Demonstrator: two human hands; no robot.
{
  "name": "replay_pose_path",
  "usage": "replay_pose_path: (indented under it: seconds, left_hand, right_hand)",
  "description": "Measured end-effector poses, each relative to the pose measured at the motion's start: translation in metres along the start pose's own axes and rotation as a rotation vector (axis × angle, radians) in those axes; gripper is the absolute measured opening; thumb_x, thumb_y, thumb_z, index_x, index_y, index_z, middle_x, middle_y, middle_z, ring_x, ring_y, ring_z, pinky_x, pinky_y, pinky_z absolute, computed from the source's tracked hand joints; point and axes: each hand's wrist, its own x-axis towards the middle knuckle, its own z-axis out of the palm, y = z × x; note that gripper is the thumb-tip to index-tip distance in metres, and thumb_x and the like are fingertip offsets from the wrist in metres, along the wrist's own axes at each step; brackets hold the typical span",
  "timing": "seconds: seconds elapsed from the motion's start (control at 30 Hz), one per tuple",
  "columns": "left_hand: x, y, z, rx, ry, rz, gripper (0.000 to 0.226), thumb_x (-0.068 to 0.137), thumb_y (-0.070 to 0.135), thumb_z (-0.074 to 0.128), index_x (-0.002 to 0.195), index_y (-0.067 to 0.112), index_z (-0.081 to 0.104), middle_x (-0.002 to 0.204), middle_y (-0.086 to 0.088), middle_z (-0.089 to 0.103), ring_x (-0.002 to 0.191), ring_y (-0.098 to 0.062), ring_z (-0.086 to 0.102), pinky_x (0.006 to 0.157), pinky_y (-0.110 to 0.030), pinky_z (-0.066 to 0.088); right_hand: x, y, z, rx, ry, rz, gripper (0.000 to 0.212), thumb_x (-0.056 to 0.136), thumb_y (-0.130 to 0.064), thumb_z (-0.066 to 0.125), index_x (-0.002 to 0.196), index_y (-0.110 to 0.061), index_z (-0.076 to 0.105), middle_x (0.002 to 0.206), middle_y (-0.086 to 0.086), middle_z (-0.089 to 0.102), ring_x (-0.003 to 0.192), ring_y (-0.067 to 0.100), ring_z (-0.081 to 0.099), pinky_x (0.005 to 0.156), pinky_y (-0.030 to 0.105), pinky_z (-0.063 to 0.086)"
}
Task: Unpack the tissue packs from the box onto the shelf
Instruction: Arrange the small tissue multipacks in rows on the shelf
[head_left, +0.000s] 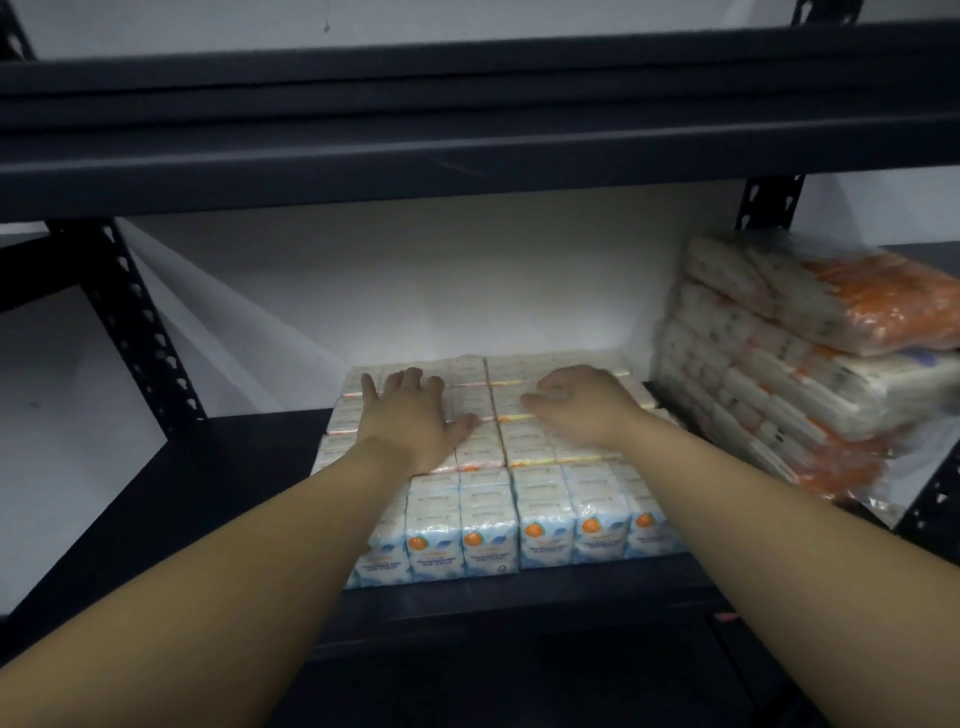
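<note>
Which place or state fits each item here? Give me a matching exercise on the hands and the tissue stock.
Things:
1. left hand
2. right hand
3. small tissue packs
4. large wrapped tissue bundles

Places or states:
A. piled at the shelf's right end
B. fingers curled, atop the packs
C. fingers spread flat on the packs
D. block at mid-shelf

Pairs: 1-C, 2-B, 3-D, 4-A

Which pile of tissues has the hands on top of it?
The flat block of small tissue packs in the middle of the shelf. The orange-wrapped stack on the right goes untouched.
</note>
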Motion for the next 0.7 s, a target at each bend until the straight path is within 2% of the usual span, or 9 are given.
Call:
replay_pose_path:
  seconds: [0.07, 0.13, 0.2, 0.23, 0.3, 0.33, 0.4, 0.47, 0.7]
  left_hand:
    - [-0.008, 0.006, -0.014, 0.030, 0.027, 0.019, 0.078, 0.096, 0.077, 0.024, 0.145, 0.022, 0.050, 0.146, -0.008, 0.052, 0.138, -0.031, 0.044, 0.123, -0.061, 0.017]
    - [-0.025, 0.008, -0.026, -0.078, 0.016, 0.096, 0.074, 0.095, 0.078, 0.029, 0.139, 0.024, 0.055, 0.134, -0.005, 0.061, 0.124, -0.028, 0.055, 0.115, -0.052, 0.036]
    - [-0.051, 0.005, -0.031, -0.176, -0.063, 0.213, 0.084, 0.085, 0.089, 0.035, 0.143, 0.030, 0.053, 0.140, -0.002, 0.059, 0.124, -0.025, 0.056, 0.107, -0.046, 0.044]
    - [-0.065, 0.001, -0.031, -0.187, -0.124, 0.254, 0.094, 0.078, 0.095, 0.036, 0.149, 0.034, 0.047, 0.152, -0.002, 0.051, 0.134, -0.026, 0.050, 0.112, -0.049, 0.040]
    - [-0.090, -0.010, -0.026, -0.171, -0.231, 0.268, 0.112, 0.067, 0.102, 0.040, 0.160, 0.041, 0.025, 0.170, -0.001, 0.021, 0.155, -0.027, 0.022, 0.126, -0.056, 0.017]
    - [-0.099, -0.015, -0.021, -0.161, -0.263, 0.251, 0.119, 0.064, 0.103, 0.043, 0.162, 0.043, 0.014, 0.173, 0.000, 0.007, 0.159, -0.025, 0.008, 0.127, -0.057, 0.007]
    - [-0.107, -0.020, -0.011, -0.127, -0.284, 0.217, 0.126, 0.062, 0.103, 0.046, 0.163, 0.044, -0.002, 0.173, 0.001, -0.011, 0.159, -0.024, -0.008, 0.127, -0.056, -0.002]
    - [-0.109, -0.020, -0.002, -0.073, -0.254, 0.207, 0.125, 0.065, 0.103, 0.041, 0.162, 0.043, -0.008, 0.172, 0.001, -0.017, 0.159, -0.024, -0.012, 0.128, -0.055, -0.001]
    - [-0.091, -0.023, 0.011, 0.006, -0.156, 0.197, 0.119, 0.068, 0.103, 0.027, 0.163, 0.040, -0.008, 0.173, 0.003, -0.012, 0.159, -0.023, -0.010, 0.129, -0.052, 0.000]
  right_hand:
    - [-0.023, -0.006, 0.001, -0.079, -0.047, -0.082, 0.076, 0.080, -0.076, 0.064, 0.140, -0.029, 0.061, 0.149, -0.008, 0.056, 0.138, 0.019, 0.051, 0.115, 0.038, 0.041]
    - [-0.052, -0.008, -0.002, -0.210, -0.080, -0.179, 0.084, 0.079, -0.084, 0.058, 0.147, -0.034, 0.054, 0.156, -0.006, 0.048, 0.145, 0.021, 0.041, 0.118, 0.044, 0.035]
    - [-0.081, -0.003, -0.006, -0.331, -0.106, -0.252, 0.096, 0.074, -0.092, 0.052, 0.155, -0.040, 0.041, 0.166, -0.004, 0.031, 0.153, 0.023, 0.024, 0.122, 0.050, 0.022]
    - [-0.092, 0.001, -0.007, -0.373, -0.124, -0.270, 0.106, 0.068, -0.097, 0.050, 0.158, -0.044, 0.032, 0.170, -0.004, 0.022, 0.156, 0.022, 0.015, 0.124, 0.052, 0.015]
    - [-0.107, 0.010, -0.006, -0.445, -0.156, -0.266, 0.123, 0.057, -0.104, 0.048, 0.161, -0.046, 0.017, 0.173, -0.003, 0.007, 0.159, 0.021, 0.003, 0.126, 0.054, 0.005]
    - [-0.109, 0.015, -0.004, -0.474, -0.169, -0.253, 0.129, 0.054, -0.105, 0.049, 0.162, -0.046, 0.010, 0.173, -0.002, 0.002, 0.159, 0.021, -0.001, 0.127, 0.055, 0.003]
    - [-0.108, 0.022, 0.000, -0.511, -0.184, -0.225, 0.136, 0.051, -0.106, 0.049, 0.163, -0.044, 0.001, 0.174, 0.001, -0.002, 0.159, 0.021, -0.004, 0.127, 0.056, 0.001]
    - [-0.103, 0.025, 0.005, -0.541, -0.167, -0.230, 0.137, 0.053, -0.107, 0.045, 0.164, -0.040, -0.001, 0.174, 0.002, -0.001, 0.160, 0.021, -0.002, 0.127, 0.054, 0.002]
    - [-0.081, 0.028, 0.011, -0.605, -0.097, -0.297, 0.136, 0.054, -0.109, 0.037, 0.165, -0.032, 0.013, 0.173, 0.002, 0.012, 0.159, 0.019, 0.010, 0.128, 0.043, 0.007]
